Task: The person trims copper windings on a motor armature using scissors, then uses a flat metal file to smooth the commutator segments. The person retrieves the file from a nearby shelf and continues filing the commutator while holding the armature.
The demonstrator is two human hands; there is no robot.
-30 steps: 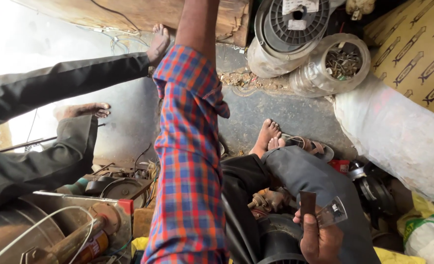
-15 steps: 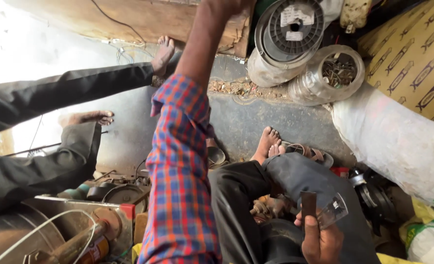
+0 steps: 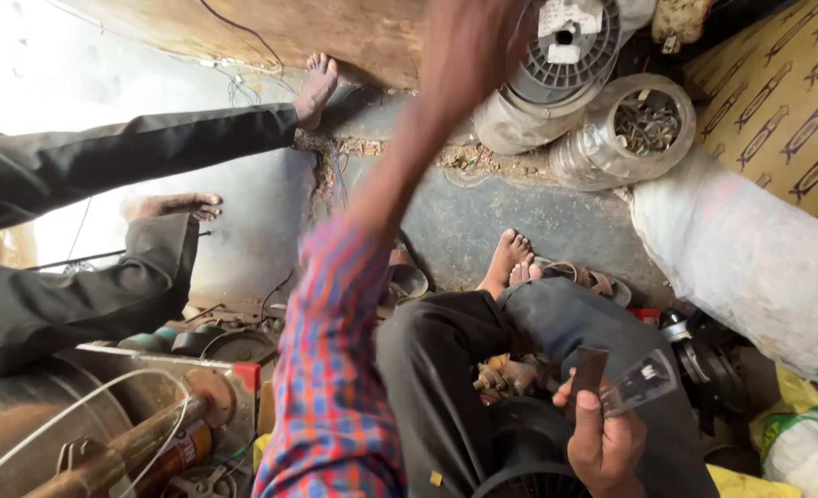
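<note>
Right hand [image 3: 602, 443] pinches dark strip [image 3: 588, 373]; left hand [image 3: 469, 55] raised.

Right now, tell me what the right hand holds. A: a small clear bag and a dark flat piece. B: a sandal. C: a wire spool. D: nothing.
A: the right hand grips a dark flat piece and a small clear bag above the lap.

Small dark flat rectangular piece [image 3: 589, 374] upright beside a clear plastic packet [image 3: 639, 385], both low right, over the lap.
</note>
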